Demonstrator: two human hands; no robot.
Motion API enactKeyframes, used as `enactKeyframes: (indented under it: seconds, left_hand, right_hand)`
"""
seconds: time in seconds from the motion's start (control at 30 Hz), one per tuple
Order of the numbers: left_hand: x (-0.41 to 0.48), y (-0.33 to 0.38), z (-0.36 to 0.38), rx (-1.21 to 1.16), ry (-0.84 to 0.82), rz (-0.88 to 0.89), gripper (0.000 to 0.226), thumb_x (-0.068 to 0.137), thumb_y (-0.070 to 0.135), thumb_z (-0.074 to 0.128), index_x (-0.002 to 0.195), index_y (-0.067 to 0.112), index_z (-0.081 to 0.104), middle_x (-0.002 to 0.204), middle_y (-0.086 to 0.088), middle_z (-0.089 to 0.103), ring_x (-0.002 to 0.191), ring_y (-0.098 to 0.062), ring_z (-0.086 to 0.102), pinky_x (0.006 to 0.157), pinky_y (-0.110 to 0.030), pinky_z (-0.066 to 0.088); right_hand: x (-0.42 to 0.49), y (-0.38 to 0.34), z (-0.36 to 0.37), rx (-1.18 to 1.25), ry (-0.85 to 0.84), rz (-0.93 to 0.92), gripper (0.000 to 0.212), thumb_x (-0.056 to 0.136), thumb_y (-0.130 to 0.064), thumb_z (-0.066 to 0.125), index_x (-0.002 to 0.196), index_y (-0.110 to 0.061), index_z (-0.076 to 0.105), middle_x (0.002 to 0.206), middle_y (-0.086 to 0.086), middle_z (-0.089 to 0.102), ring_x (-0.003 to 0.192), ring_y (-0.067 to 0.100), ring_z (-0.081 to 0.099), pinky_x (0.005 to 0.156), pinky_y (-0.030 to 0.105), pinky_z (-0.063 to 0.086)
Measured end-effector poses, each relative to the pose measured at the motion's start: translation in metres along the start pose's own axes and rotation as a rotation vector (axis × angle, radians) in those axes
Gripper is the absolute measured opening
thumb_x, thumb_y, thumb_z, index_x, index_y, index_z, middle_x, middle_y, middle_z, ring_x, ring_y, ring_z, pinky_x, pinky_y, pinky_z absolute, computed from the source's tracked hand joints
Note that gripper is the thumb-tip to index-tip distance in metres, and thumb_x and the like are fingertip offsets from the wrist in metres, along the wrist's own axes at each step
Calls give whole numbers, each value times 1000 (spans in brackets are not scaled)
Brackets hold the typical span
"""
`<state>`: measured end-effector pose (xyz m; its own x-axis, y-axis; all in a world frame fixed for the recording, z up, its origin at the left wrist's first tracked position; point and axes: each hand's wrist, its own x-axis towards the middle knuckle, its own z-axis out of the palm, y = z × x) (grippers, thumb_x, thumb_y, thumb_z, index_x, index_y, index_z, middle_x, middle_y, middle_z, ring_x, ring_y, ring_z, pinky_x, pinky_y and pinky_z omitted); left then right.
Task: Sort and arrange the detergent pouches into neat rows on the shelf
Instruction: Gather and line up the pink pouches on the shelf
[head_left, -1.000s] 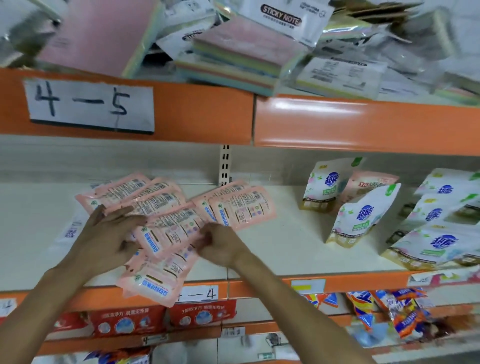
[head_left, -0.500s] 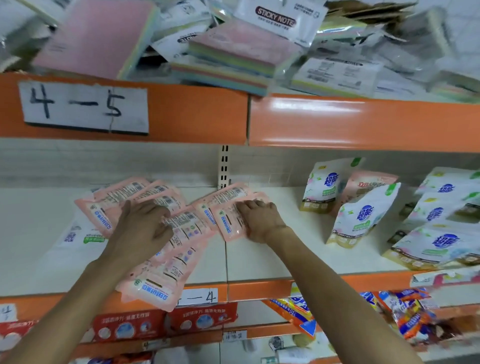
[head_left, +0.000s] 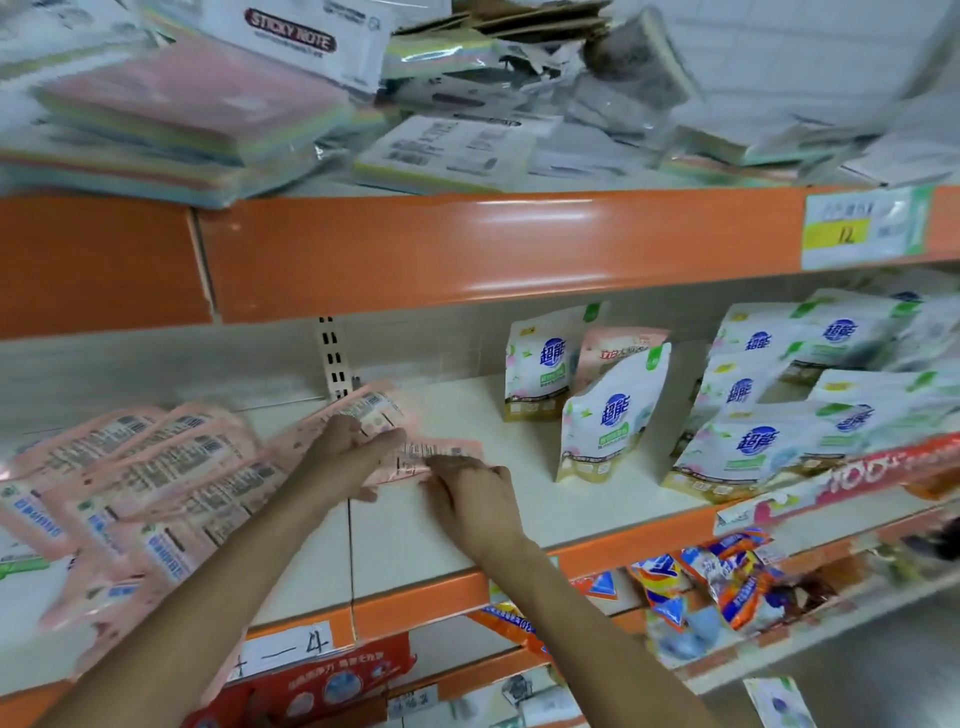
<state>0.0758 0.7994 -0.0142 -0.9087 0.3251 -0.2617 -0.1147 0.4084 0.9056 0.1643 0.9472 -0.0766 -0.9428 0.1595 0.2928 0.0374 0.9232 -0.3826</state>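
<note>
Left hand (head_left: 349, 457) flat, fingers straight, pins pink pouches (head_left: 379, 408) to shelf (head_left: 519, 415) so right hand (head_left: 475, 499), curled at their edge (grip unclear), can prob. square them.

Two bare forearms are being shown, uncovered from the lower edge up to the wrists; the left hand (head_left: 349, 457) and the right hand (head_left: 470, 499) are being worn bare too; the outlines of both are being softened by blur.
</note>
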Motion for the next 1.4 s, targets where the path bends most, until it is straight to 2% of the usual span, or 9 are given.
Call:
enactKeyframes:
  seconds: [0.17, 0.3, 0.5, 0.6, 0.67, 0.73, 0.9, 1.07, 1.4]
  left_hand:
    - [15, 14, 20, -422, -33, -181, 22, 82, -8, 65, 94, 9, 57, 84, -11, 66, 74, -21, 61, 52, -27, 55]
    - [25, 21, 19, -358, 14, -83, 43, 77, -16, 59, 109, 14, 59, 100, -10, 66, 82, -27, 63, 61, -33, 53]
    - [43, 54, 19, 19, 118, 225, 30, 81, -7, 61, 101, 15, 63, 93, -11, 67, 68, -29, 64, 55, -39, 52]
    - [54, 75, 24, 163, 104, 353, 25, 83, -2, 63, 96, 18, 67, 91, -7, 68, 67, -22, 63, 45, -23, 50]
    - [63, 85, 28, 211, 97, 404, 23, 84, 0, 64, 102, 13, 70, 96, -5, 69, 77, -21, 64, 59, -21, 52]
    - [72, 90, 32, 197, 83, 402, 24, 85, 3, 63, 107, 10, 71, 102, -2, 71, 85, -19, 67, 74, -33, 56]
    - [88, 90, 41, 136, 95, 421, 27, 83, 18, 65, 109, 14, 70, 105, 1, 72, 90, -14, 67, 65, -17, 47]
    - [90, 87, 47, 79, 73, 418, 15, 82, 21, 71, 96, 15, 70, 89, -1, 72, 81, -20, 69, 67, -32, 53]
    - [91, 63, 43, -14, -8, 389, 33, 74, 0, 75, 97, 22, 65, 94, 0, 71, 84, -23, 69, 78, -43, 57]
  right_hand:
    - [-6, 3, 2, 294, 170, 157, 34, 89, -22, 42, 114, -25, 65, 105, 0, 72, 98, 26, 65, 80, 37, 52]
    - [-8, 3, -1, 505, 226, 136, 29, 94, -20, 47, 118, -16, 62, 114, 1, 68, 102, 20, 62, 86, 28, 49]
    - [-18, 16, -8, 462, 33, 206, 54, 85, -19, 56, 136, -6, 46, 135, 10, 52, 125, 23, 47, 103, 21, 33]
    - [-23, 19, -6, 440, -28, 238, 55, 89, -16, 59, 140, -4, 42, 138, 10, 49, 129, 23, 44, 105, 17, 28]
    - [-23, 18, -5, 400, -45, 221, 53, 90, -16, 57, 140, -4, 42, 139, 10, 47, 130, 22, 42, 105, 15, 25]
    - [-24, 16, -4, 371, -51, 200, 53, 90, -18, 55, 140, -5, 43, 139, 9, 47, 131, 23, 42, 107, 17, 27]
    - [-22, 14, -6, 353, -42, 200, 53, 90, -17, 52, 141, -7, 41, 140, 9, 46, 131, 22, 41, 109, 19, 28]
    - [-23, 13, -6, 344, -37, 188, 52, 89, -15, 51, 140, -6, 42, 138, 10, 47, 130, 24, 42, 109, 22, 30]
    - [-24, 10, -7, 304, -60, 194, 52, 91, -17, 50, 141, -6, 41, 139, 9, 46, 131, 23, 40, 110, 24, 33]
